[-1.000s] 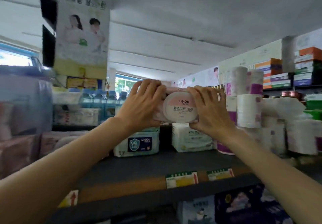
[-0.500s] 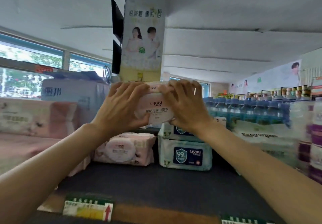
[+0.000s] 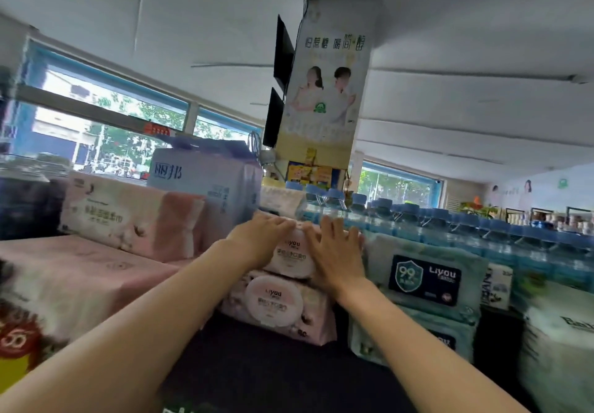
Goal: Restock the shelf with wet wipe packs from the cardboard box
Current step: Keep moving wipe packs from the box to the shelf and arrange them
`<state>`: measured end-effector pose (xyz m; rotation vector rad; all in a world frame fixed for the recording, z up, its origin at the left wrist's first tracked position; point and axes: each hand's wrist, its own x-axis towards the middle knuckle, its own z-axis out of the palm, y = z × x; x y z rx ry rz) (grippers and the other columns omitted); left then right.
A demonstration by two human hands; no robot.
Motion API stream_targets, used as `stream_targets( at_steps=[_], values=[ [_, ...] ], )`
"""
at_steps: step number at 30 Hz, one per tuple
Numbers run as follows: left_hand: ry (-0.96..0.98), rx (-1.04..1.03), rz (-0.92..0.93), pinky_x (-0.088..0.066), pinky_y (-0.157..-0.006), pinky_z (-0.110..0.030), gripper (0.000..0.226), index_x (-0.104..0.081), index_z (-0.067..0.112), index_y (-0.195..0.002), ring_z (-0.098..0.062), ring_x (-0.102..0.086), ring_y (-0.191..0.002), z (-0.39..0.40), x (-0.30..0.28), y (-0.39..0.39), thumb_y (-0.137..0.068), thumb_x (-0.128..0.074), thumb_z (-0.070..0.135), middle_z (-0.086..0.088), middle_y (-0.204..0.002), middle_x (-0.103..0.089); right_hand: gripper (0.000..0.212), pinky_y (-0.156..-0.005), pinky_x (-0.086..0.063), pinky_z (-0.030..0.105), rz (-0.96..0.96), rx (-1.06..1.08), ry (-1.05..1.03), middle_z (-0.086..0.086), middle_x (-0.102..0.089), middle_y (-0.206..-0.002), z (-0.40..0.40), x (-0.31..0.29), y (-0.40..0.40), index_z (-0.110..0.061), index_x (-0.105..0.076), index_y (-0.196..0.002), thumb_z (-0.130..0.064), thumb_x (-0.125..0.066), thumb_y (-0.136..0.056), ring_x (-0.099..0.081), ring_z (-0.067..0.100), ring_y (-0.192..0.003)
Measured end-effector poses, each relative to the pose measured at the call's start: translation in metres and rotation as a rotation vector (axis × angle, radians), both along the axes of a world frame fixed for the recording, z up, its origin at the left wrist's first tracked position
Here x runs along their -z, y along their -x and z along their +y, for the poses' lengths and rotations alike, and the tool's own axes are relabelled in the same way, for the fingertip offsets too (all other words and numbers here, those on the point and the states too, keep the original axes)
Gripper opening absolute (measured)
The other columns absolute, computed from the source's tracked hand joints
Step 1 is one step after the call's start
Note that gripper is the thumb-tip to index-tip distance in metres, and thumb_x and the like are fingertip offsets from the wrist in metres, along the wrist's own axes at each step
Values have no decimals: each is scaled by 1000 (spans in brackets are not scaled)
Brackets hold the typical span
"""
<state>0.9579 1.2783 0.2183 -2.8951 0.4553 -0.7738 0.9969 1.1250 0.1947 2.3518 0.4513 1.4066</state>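
A pink Liyou wet wipe pack (image 3: 294,256) lies on top of a second, matching pink pack (image 3: 276,303) on the dark shelf (image 3: 257,364). My left hand (image 3: 257,240) wraps over the upper pack's left end, its fingers laid across the top edge. Flat against the right end of that pack is my right hand (image 3: 336,253), fingers straight and spread. Both arms reach forward over the shelf. The cardboard box is out of view.
Stacked teal Liyou wipe packs (image 3: 424,277) stand just right of the pink ones, with shrink-wrapped water bottles (image 3: 450,223) behind. Pink tissue bundles (image 3: 128,216) and a pale blue pack (image 3: 205,184) crowd the left. Paper rolls (image 3: 559,348) sit far right.
The pink pack came down from mid-air onto the lower pink pack. My right hand went from gripping it to lying flat against its end. My view swung left.
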Motion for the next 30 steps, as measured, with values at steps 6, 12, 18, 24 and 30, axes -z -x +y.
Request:
stream_targets(
  at_steps=[6,12,18,24,30],
  values=[
    [100,-28,-177,-33,-106,-33,54,-27,17,-143,-29,-27,-133,0,18,-16,-93,-48,26,0,-146,-33,104,-55,-44,38,7,-63,35,8,-37,-95,-1,1,-14,-17,-43,-102,-60,-79,-14,-36,24,-83],
    [178,-71,-219,-49,-91,-34,56,-18,16,-145,-31,-24,-135,-4,35,-15,-95,-41,20,-4,-148,-28,101,-81,-41,48,203,-16,75,10,-30,-126,-1,-2,-2,-21,-22,-132,-61,-74,-55,-38,31,-114],
    [217,-46,-152,-37,-102,-41,49,-33,10,-137,-36,-34,-130,-32,12,25,-91,-46,19,-12,-142,-36,80,-106,-29,56,299,-89,-12,13,-27,-140,-31,-13,48,-20,-21,-135,-45,-67,-76,-18,29,-131],
    [377,546,-93,-42,-88,-40,29,-57,13,-111,-29,-57,-109,-123,19,92,-90,-45,28,-8,-116,-61,25,-89,-40,35,-108,-85,-72,19,-59,-100,-111,-6,160,1,-59,-98,-13,-49,-80,-39,24,-98],
    [350,1093,357,-47,-79,-33,25,-63,9,-107,-28,-61,-100,-249,83,207,-89,-51,20,-11,-106,-66,24,-88,-37,34,221,525,-394,18,-53,-107,-219,48,365,-2,-56,-105,-13,-49,-85,-42,27,-105]
  ],
)
